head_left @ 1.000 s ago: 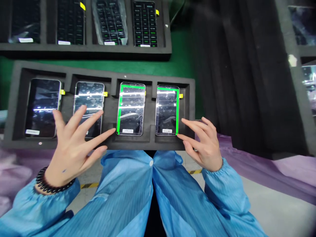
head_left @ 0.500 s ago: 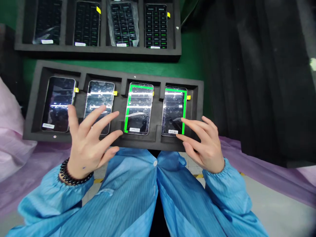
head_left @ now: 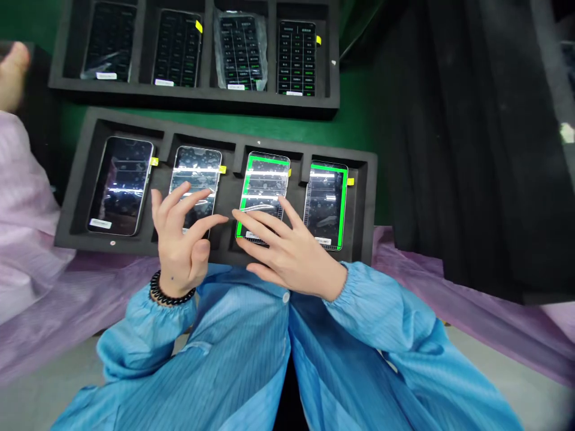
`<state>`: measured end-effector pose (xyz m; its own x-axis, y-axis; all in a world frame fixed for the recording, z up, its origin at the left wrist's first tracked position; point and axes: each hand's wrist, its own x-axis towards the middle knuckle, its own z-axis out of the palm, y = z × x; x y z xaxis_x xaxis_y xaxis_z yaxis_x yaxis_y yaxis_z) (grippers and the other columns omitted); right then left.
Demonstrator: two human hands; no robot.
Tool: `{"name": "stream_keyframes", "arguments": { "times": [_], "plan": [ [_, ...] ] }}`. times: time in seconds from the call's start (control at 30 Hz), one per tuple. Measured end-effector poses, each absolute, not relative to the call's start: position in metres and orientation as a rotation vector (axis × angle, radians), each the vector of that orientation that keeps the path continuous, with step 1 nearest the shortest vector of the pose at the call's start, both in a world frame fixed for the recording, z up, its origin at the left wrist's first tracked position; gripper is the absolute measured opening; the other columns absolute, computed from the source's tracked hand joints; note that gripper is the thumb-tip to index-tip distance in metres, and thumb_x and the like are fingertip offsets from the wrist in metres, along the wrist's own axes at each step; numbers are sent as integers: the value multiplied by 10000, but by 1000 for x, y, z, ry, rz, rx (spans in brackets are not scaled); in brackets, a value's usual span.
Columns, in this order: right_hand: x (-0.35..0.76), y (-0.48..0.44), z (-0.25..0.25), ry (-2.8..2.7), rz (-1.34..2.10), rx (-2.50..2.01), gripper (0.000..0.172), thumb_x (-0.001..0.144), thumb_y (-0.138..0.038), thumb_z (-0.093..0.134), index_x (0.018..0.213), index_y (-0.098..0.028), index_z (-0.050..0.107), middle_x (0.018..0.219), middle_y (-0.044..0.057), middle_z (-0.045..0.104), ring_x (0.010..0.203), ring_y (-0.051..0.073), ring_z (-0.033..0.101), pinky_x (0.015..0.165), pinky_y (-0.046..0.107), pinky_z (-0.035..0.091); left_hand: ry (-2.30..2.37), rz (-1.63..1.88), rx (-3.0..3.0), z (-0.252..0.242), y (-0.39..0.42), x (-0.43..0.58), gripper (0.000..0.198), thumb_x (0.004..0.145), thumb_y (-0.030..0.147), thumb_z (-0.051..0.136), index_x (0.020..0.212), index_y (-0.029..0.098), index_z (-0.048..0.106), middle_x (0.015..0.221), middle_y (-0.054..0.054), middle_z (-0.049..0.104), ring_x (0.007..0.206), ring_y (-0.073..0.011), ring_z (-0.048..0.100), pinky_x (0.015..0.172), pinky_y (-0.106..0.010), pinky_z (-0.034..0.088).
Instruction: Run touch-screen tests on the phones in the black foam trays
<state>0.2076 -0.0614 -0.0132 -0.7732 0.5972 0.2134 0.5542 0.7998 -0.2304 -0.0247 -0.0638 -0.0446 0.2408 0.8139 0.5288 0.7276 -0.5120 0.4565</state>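
A black foam tray (head_left: pixel 224 139) with four slots holds a row of phones. My left hand (head_left: pixel 184 239), fingers spread and empty, hovers over the lower part of the second phone (head_left: pixel 197 173). My right hand (head_left: pixel 287 248) lies open with its fingers stretched over the bottom of the third phone (head_left: pixel 265 182), whose screen shows a green border. The fourth phone (head_left: pixel 327 203) also shows a green edge and lies uncovered. The first phone (head_left: pixel 121 182) at the left is dark. A black bead bracelet (head_left: pixel 168 293) circles my left wrist.
A second foam tray (head_left: pixel 197 99) with several phones showing test lists lies farther back on the green mat (head_left: pixel 359 108). Black foam sheets (head_left: pixel 471 137) stack at the right. Another person's pink sleeve (head_left: pixel 22 197) and hand (head_left: pixel 11 66) are at the left. Purple cloth (head_left: pixel 471 317) covers the table edge.
My right hand has moved left from the fourth phone to the bottom of the third phone. My left hand drew in over the second phone. The view shifted, so the trays sit further right.
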Motion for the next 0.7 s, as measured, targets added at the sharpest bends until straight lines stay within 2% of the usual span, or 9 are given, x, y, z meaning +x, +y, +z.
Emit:
{"name": "stream_keyframes", "arguments": {
  "times": [0.17,0.33,0.5,0.7],
  "plan": [
    [204,-58,-14,-2749,219,-898,355,1020,-395,509,1231,-166,680,1611,138,430,1430,283,484,1253,645,295,1486,1157,2342,-45,-64,-24,539,1055,492,273,1076,239,748,1429,-77,600,1448,-299,434,1269,-626,157],
    [231,-70,-9,-2710,267,-999,321,1016,-354,519,1164,-155,723,1563,159,495,1373,310,537,1225,677,308,1502,1156,2323,-45,-63,-24,544,1053,496,268,1056,254,755,1426,-59,599,1442,-296,441,1272,-616,161],
    [255,-73,1,-2647,249,-1075,275,1016,-303,515,995,-187,764,1534,110,543,1326,291,574,1261,639,249,1491,1184,2298,-45,-63,-22,517,1051,477,288,1062,253,755,1432,-59,595,1442,-305,437,1271,-619,151],
    [259,-29,-2,-2561,66,-1336,302,1049,-353,462,1202,-216,684,1593,124,464,1388,299,504,1231,639,274,1494,1195,2273,-45,-63,-21,513,1049,470,294,1058,240,752,1433,-76,591,1440,-317,439,1269,-625,160]
  ]
}}
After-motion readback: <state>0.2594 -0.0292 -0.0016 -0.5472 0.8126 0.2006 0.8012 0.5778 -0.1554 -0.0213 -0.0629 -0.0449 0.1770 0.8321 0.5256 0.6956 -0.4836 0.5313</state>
